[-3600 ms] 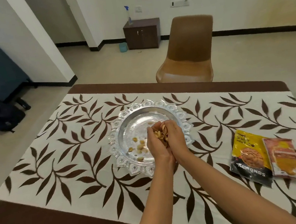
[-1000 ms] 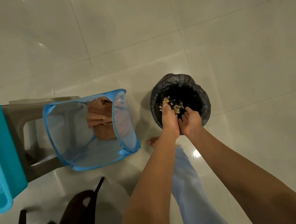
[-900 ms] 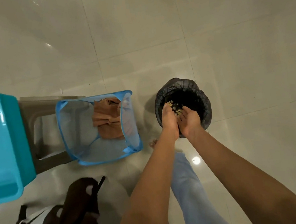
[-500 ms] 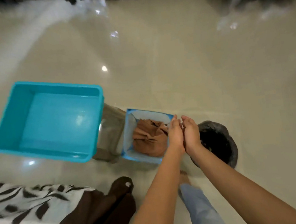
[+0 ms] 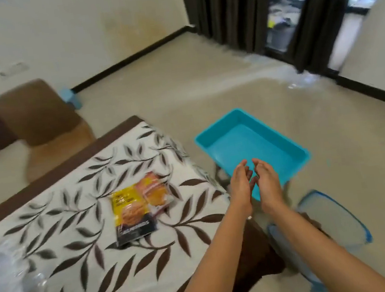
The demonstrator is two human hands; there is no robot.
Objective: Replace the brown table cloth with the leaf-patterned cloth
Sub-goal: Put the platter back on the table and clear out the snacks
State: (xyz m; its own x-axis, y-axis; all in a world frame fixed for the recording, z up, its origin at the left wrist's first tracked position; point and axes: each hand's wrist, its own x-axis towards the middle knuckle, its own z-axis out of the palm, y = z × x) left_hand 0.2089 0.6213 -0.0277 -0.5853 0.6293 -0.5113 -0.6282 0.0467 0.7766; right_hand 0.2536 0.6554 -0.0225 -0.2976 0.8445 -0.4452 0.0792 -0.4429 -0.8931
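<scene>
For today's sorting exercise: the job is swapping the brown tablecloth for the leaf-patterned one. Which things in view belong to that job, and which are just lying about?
Belongs to the job:
- white cloth with brown leaf pattern, spread on the table
- blue-rimmed mesh basket on the floor
- left hand and right hand, both empty

Lying about:
- two snack packets on the cloth
- turquoise plastic tub
- brown chair
- silvery plate, blurred

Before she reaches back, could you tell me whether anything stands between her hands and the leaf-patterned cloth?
Nothing visible does: the left hand and right hand hover empty just off the table corner, beside the leaf-patterned cloth.
</scene>
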